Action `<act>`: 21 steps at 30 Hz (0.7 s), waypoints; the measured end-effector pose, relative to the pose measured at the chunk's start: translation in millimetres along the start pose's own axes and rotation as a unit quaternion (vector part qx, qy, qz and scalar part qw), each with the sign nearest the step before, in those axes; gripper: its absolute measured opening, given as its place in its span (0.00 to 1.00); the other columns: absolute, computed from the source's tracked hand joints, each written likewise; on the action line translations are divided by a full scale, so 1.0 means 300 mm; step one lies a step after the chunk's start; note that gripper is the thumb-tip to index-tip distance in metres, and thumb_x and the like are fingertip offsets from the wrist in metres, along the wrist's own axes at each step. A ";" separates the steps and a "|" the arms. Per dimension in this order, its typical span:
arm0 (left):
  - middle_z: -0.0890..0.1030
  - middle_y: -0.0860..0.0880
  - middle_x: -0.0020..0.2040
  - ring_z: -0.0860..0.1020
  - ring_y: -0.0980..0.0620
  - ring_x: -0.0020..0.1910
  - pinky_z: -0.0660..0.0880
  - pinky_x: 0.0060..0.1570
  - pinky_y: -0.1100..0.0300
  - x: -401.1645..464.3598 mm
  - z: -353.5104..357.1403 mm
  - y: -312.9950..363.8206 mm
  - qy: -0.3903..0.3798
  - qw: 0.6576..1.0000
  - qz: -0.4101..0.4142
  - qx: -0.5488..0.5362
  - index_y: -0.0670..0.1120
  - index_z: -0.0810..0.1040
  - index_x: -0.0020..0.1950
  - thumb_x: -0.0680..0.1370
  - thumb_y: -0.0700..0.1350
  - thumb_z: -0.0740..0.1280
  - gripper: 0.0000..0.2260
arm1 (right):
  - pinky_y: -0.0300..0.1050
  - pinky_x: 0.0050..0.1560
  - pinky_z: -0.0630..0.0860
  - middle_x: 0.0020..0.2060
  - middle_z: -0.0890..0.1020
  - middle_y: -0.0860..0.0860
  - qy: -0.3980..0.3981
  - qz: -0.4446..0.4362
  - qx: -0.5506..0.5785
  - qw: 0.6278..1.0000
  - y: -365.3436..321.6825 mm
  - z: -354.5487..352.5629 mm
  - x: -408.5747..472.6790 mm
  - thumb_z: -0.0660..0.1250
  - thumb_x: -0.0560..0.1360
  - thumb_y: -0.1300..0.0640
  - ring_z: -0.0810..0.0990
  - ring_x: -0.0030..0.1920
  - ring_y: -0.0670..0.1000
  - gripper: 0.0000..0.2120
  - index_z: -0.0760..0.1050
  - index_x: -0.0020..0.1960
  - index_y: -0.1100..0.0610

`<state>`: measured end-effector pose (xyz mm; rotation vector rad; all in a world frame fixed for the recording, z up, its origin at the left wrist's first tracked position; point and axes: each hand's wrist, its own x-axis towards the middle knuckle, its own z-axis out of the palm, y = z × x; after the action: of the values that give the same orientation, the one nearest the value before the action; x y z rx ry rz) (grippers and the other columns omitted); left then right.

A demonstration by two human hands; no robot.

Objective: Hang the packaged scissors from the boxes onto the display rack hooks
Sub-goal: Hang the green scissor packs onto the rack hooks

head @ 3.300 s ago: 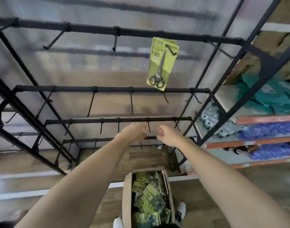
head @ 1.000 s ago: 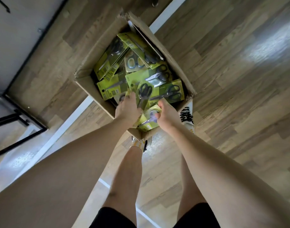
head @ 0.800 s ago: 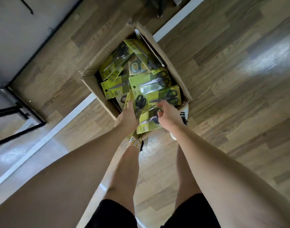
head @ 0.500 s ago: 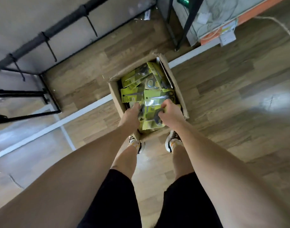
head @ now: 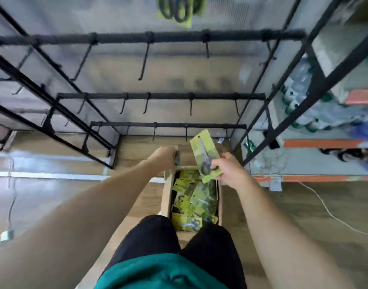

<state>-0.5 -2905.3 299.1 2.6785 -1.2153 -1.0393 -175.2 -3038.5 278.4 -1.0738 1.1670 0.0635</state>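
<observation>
Gripping a scissors pack (head: 204, 155) in our right hand (head: 229, 168) above the box (head: 166, 197); our left hand (head: 164, 157) clasps something dark, unclear what

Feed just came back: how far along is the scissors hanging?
Barely started. One pack hangs at the top of the rack. The right hand holds another pack; the left hand grips something dark. The box looks full, and most hooks are bare.

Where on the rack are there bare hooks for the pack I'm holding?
The hooks along the three visible bars hang bare, so any takes the scissors pack held by the right hand. Crowded: only the top edge, where a hung pack dangles. The left hand seems to hold something.
</observation>
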 end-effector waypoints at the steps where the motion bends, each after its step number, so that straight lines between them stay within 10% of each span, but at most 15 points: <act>1: 0.79 0.38 0.49 0.77 0.40 0.48 0.69 0.41 0.54 -0.035 -0.069 0.013 0.023 1.000 -0.001 -0.012 0.41 0.77 0.54 0.75 0.39 0.68 0.09 | 0.66 0.57 0.78 0.53 0.78 0.61 -0.009 -0.015 -0.004 1.000 -0.075 0.006 -0.052 0.66 0.59 0.66 0.80 0.52 0.62 0.25 0.69 0.56 0.60; 10: 0.79 0.45 0.46 0.76 0.46 0.41 0.70 0.37 0.56 -0.184 -0.509 0.047 0.172 0.975 0.028 -0.135 0.44 0.72 0.57 0.74 0.46 0.69 0.14 | 0.48 0.41 0.76 0.48 0.81 0.59 -0.107 -0.103 -0.102 0.984 -0.434 0.081 -0.272 0.62 0.65 0.73 0.80 0.47 0.59 0.27 0.74 0.61 0.56; 14: 0.81 0.47 0.53 0.79 0.48 0.50 0.73 0.45 0.59 -0.215 -0.623 0.034 0.137 0.982 0.092 -0.088 0.44 0.78 0.61 0.78 0.44 0.66 0.12 | 0.44 0.34 0.69 0.34 0.71 0.57 -0.080 -0.115 -0.145 0.979 -0.517 0.158 -0.387 0.58 0.68 0.74 0.72 0.34 0.55 0.11 0.68 0.38 0.58; 21: 0.74 0.52 0.38 0.76 0.50 0.41 0.72 0.39 0.62 -0.237 -0.820 0.030 0.092 0.986 0.137 -0.014 0.51 0.68 0.40 0.80 0.37 0.63 0.12 | 0.56 0.57 0.71 0.46 0.76 0.51 0.019 -0.203 -0.195 0.959 -0.656 0.260 -0.447 0.65 0.74 0.55 0.73 0.52 0.56 0.06 0.78 0.49 0.55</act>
<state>102.7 -2922.6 532.9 2.4294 -1.4638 -0.7477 -72.9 -3025.8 506.9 -1.6559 0.9658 -0.0512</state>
